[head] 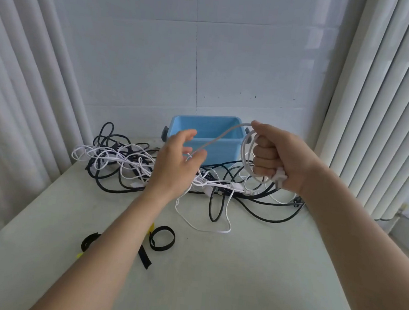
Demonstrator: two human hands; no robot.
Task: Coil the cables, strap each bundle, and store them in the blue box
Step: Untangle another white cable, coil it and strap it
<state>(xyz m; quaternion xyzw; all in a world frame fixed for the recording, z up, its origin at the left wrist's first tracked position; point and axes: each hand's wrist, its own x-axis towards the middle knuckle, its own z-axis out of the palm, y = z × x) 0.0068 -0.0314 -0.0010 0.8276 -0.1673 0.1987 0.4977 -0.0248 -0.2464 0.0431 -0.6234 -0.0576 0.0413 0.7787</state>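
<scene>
A tangle of black and white cables (130,164) lies across the far half of the table, in front of an open blue box (207,131) by the wall. My right hand (278,157) is raised above the pile, fist closed around a loop of white cable (245,155) with its plug sticking out below the fingers. A strand of that cable runs left from the fist to my left hand (176,162), which pinches it between thumb and fingers. Black hook-and-loop straps (162,239) lie near the front, partly under my left forearm.
The pale table (239,266) stands against a white tiled wall. White curtains (21,93) hang on the left. Vertical blinds (383,107) cover a window on the right. A yellow tab peeks out beside the straps.
</scene>
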